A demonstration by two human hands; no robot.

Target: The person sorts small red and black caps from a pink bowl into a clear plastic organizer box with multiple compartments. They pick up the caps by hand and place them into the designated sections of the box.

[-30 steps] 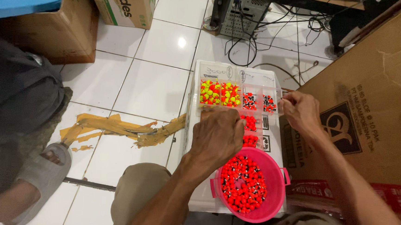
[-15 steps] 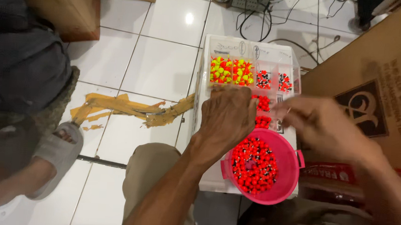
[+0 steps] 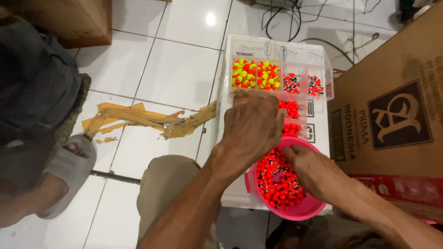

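A clear compartment box (image 3: pixel 247 46) lies on the white tiled floor, with yellow-and-orange beads (image 3: pixel 256 74) and red-and-black beads (image 3: pixel 302 84) in its far cells. On its near end stands a pink bowl (image 3: pixel 306 210) full of red beads (image 3: pixel 278 180). My left hand (image 3: pixel 252 126) hovers over the box's middle, fingers curled downward; what it holds is hidden. My right hand (image 3: pixel 312 167) reaches into the bowl, fingertips among the red beads.
A large cardboard box (image 3: pixel 407 100) stands close on the right. Torn brown tape strips (image 3: pixel 145 119) lie on the tiles at left. Another person's leg and grey sandal (image 3: pixel 67 174) are at the left. Cables (image 3: pixel 315 17) and cartons sit at the back.
My right hand has come back from the far red-and-black cells down into the pink bowl. My left hand stays over the box's middle. The view has tilted slightly.
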